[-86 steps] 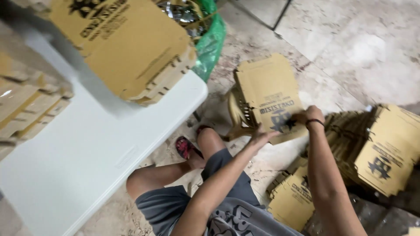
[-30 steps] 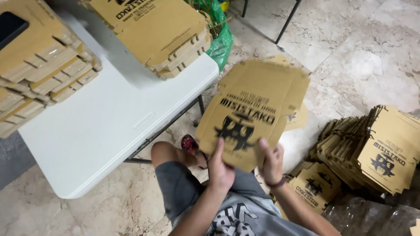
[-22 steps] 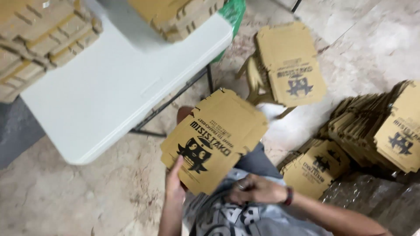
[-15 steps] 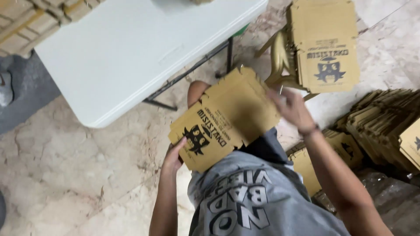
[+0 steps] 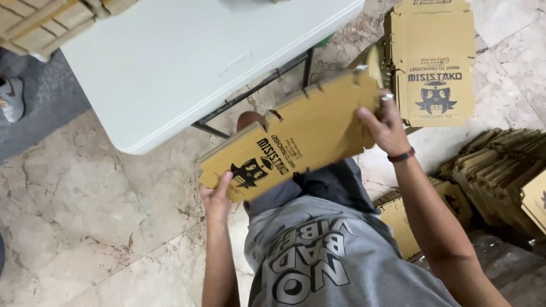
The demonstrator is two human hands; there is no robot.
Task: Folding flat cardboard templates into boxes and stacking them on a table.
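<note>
A flat brown cardboard box blank [image 5: 296, 136] with black print is held over my lap, tilted from lower left to upper right. My left hand [image 5: 216, 196] grips its lower left edge, thumb on the printed face. My right hand [image 5: 387, 122] grips its upper right end near the notched flaps. A ring and a dark wristband show on the right hand and wrist. My grey shirt fills the bottom of the view.
A white folding table [image 5: 187, 57] stands ahead, with folded cardboard boxes [image 5: 40, 23] on its far left corner. A stack of flat blanks [image 5: 435, 62] lies on the marble floor at upper right; more piles [image 5: 500, 176] lie at right. A shoe [image 5: 10, 99] sits at left.
The blank was lifted from the floor stack and brought over my lap. Since half a second ago it has turned flatter and my right hand slid to its upper right end.
</note>
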